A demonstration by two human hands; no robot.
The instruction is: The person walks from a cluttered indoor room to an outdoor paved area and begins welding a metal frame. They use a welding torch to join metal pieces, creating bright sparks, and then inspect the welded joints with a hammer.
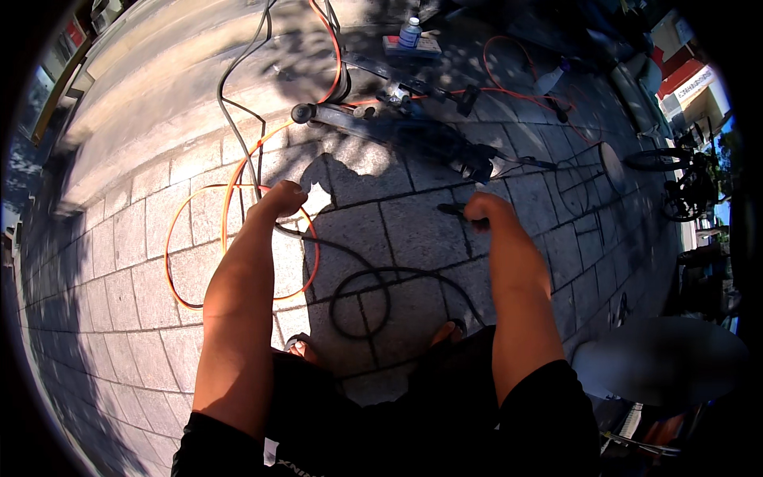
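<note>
Head view: The person's left hand point(280, 199) and right hand point(487, 208) are apart. The right is closed on a small dark handle-shaped object point(451, 209); the left is curled, its grip undeterminable. A long dark metal frame point(421, 137) lies untouched toward the upper edge of the grey stone paving point(183, 266). Work appears under way; what remains cannot be determined. Pale lettering marks the black shirt point(350, 445); the clear bottle's point(410, 35) label is unreadable.

floor point(413, 226) of grey slabs, part sun, part shade. directly on it: looped black hose point(380, 271), looped orange hose point(167, 256), dark metal equipment point(397, 133), flat box point(413, 49) further off.
</note>
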